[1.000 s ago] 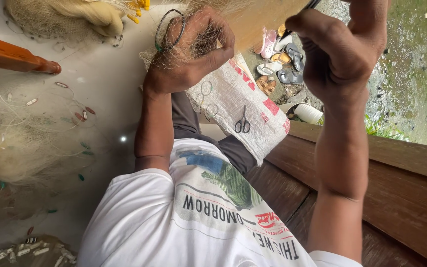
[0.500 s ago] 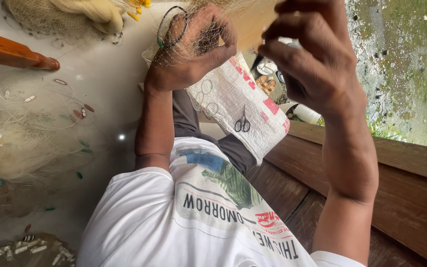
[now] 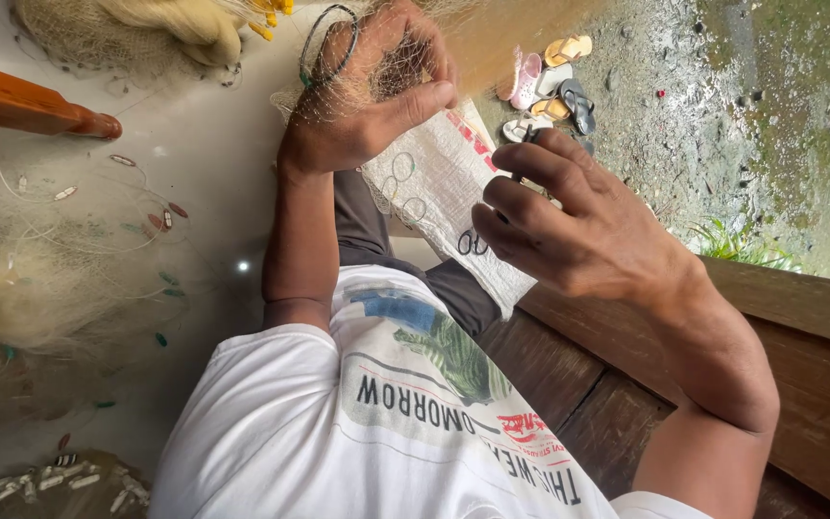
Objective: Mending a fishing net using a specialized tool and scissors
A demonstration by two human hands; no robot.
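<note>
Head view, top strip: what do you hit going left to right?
Orange wooden leg → pale yellow heap of fishing net → left hand bunching fine net with a dark green cord loop → pile of sandals → wet gravel ground.

The left hand (image 3: 372,106) is closed in a fist, thumb laid across the knuckles, forearm running straight down toward the body. The right hand (image 3: 578,226) hangs nearer, fingers curled loosely inward, wrist bent.
</note>
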